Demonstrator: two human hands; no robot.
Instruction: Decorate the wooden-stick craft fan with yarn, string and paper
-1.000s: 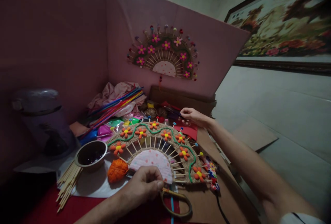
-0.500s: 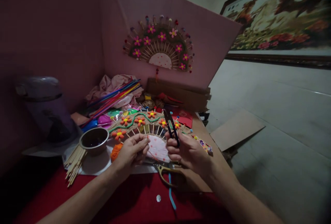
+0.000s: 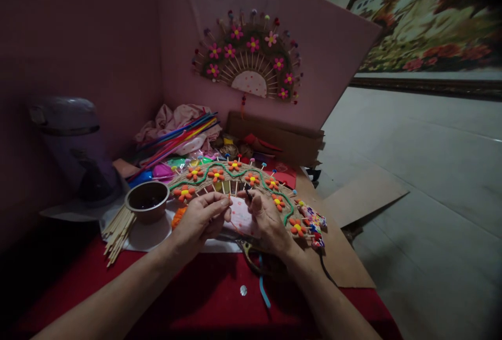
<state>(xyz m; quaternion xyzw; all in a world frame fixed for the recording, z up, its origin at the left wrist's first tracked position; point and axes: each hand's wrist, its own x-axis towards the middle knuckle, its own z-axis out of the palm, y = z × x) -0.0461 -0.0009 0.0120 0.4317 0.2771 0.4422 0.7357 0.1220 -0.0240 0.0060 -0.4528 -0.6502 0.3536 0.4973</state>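
My left hand (image 3: 206, 216) pinches the end of a thin orange yarn (image 3: 229, 200) between thumb and finger, and the strand trails down towards my right hand. My right hand (image 3: 266, 219) is closed around black thread snips (image 3: 248, 193); only their dark tip shows, close to the yarn end. Beneath both hands lies a half-round fan (image 3: 217, 174) of sticks and twine with orange clay flowers and a wavy green line. An orange yarn ball (image 3: 179, 217) sits left of my left hand. Gold-handled scissors (image 3: 248, 256) lie below my right hand, partly hidden.
A metal bowl (image 3: 148, 201) of dark contents and a bundle of wooden sticks (image 3: 117, 233) stand at left, a flask (image 3: 74, 146) behind. A blue strip (image 3: 264, 293) lies in front on the red cloth (image 3: 196, 298). Cardboard (image 3: 349, 256) extends right; a finished fan (image 3: 251, 60) hangs behind.
My right hand has tipped the snips from upright to pointing away and brought them nearer the yarn end. The left hand keeps its pinch. The view has shifted slightly.
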